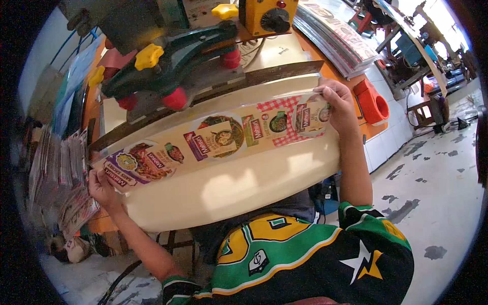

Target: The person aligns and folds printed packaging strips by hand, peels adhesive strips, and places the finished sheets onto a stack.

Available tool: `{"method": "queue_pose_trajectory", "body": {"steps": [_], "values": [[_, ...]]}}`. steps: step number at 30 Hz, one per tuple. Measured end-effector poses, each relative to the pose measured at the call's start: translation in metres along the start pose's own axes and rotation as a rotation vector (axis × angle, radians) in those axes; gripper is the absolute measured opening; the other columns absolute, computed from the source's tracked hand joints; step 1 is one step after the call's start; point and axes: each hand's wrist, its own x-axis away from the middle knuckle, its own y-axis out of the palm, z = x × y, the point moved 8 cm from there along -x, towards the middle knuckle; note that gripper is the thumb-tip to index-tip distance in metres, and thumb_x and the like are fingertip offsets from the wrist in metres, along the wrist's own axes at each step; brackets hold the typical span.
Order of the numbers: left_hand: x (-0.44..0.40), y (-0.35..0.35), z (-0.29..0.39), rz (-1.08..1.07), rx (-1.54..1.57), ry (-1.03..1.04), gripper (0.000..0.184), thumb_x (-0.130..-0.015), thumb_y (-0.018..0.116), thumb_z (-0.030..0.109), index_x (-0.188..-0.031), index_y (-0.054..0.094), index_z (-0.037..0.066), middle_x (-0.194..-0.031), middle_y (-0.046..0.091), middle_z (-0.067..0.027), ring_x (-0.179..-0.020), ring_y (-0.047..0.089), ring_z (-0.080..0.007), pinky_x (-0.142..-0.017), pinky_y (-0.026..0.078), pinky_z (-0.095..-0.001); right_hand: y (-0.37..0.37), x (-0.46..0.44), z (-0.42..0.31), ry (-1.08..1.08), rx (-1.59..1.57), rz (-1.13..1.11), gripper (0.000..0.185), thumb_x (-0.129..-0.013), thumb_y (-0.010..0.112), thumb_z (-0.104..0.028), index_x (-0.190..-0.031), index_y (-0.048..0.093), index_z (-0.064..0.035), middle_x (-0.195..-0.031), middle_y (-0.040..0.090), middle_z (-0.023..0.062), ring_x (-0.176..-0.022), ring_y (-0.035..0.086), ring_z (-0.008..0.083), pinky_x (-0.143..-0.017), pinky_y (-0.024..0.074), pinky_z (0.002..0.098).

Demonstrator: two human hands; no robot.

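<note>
A long printed strip (218,140) with food pictures and red checks stretches across the cream surface (254,183) before me. My left hand (104,190) pinches its near left end, the fingers closed on the edge. At the far right end, my right hand (338,104) grips the corner between thumb and fingers. The strip looks glossy, like plastic film. Just behind it runs a dark straight bar (203,99). Above that bar stands a dark green machine arm (183,53) with yellow knobs and red rubber ends.
Stacked printed sheets (61,168) lie to the left. More sheets (335,35) are piled at the back right. An orange tape dispenser-like object (372,101) sits at the table's right edge. A yellow control box (269,18) with a black dial is at the top.
</note>
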Motion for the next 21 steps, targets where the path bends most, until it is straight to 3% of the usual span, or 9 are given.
{"method": "queue_pose_trajectory", "body": {"steps": [4,6,10,12,14,18,21], "values": [[0.002,-0.003,-0.004,0.016,-0.046,0.029,0.037,-0.104,0.056,0.032,-0.081,0.047,0.004,-0.076,0.044,0.0045,-0.072,0.038,-0.0059,-0.065,0.035,-0.0208,0.000,0.000,-0.001,-0.001,-0.062,0.043,0.019,-0.094,0.067,-0.022,-0.090,0.069,-0.0034,-0.086,0.070,0.0058,-0.079,0.066,0.0123,-0.073,0.0519,0.0278],[0.002,-0.002,-0.004,0.031,-0.032,0.011,0.037,-0.105,0.056,0.031,-0.080,0.046,0.005,-0.076,0.042,0.0047,-0.072,0.037,-0.0060,-0.064,0.034,-0.0209,0.003,0.001,-0.004,0.027,-0.082,0.059,0.018,-0.097,0.063,-0.019,-0.090,0.064,-0.0031,-0.084,0.059,0.0014,-0.080,0.060,0.0099,-0.075,0.0484,0.0238],[0.004,-0.004,0.001,0.070,-0.038,0.018,0.036,-0.105,0.057,0.029,-0.080,0.046,0.006,-0.076,0.042,0.0050,-0.073,0.037,-0.0055,-0.064,0.034,-0.0207,0.001,-0.001,-0.003,0.012,-0.044,0.037,0.017,-0.097,0.064,-0.020,-0.090,0.063,-0.0046,-0.085,0.060,0.0006,-0.081,0.061,0.0090,-0.075,0.0497,0.0245],[0.005,-0.009,-0.010,0.083,-0.052,-0.010,0.035,-0.104,0.057,0.029,-0.080,0.047,0.006,-0.076,0.043,0.0048,-0.073,0.039,-0.0053,-0.065,0.034,-0.0204,-0.004,0.001,-0.003,0.035,-0.042,0.180,0.019,-0.096,0.066,-0.023,-0.087,0.064,-0.0062,-0.085,0.070,0.0047,-0.076,0.065,0.0105,-0.068,0.0512,0.0246],[0.005,-0.008,-0.030,0.025,0.188,-0.101,0.034,-0.104,0.057,0.028,-0.081,0.048,0.005,-0.077,0.044,0.0043,-0.074,0.039,-0.0052,-0.066,0.035,-0.0198,-0.001,0.002,-0.005,0.038,-0.046,0.167,0.018,-0.096,0.066,-0.023,-0.088,0.064,-0.0065,-0.086,0.069,0.0040,-0.076,0.065,0.0099,-0.068,0.0508,0.0240],[0.003,-0.003,-0.012,0.070,0.105,0.005,0.035,-0.104,0.057,0.028,-0.080,0.046,0.005,-0.077,0.042,0.0043,-0.074,0.036,-0.0062,-0.065,0.034,-0.0199,-0.013,-0.001,0.001,0.011,-0.031,0.149,0.017,-0.097,0.065,-0.022,-0.090,0.063,-0.0068,-0.087,0.067,0.0019,-0.076,0.063,0.0086,-0.069,0.0497,0.0231],[0.007,-0.002,-0.017,0.069,0.129,-0.066,0.036,-0.104,0.058,0.029,-0.080,0.046,0.004,-0.076,0.041,0.0045,-0.073,0.035,-0.0065,-0.063,0.033,-0.0213,-0.010,0.000,-0.001,0.000,-0.002,0.177,0.018,-0.098,0.064,-0.022,-0.090,0.063,-0.0065,-0.086,0.066,0.0013,-0.076,0.060,0.0077,-0.072,0.0480,0.0233]]}}
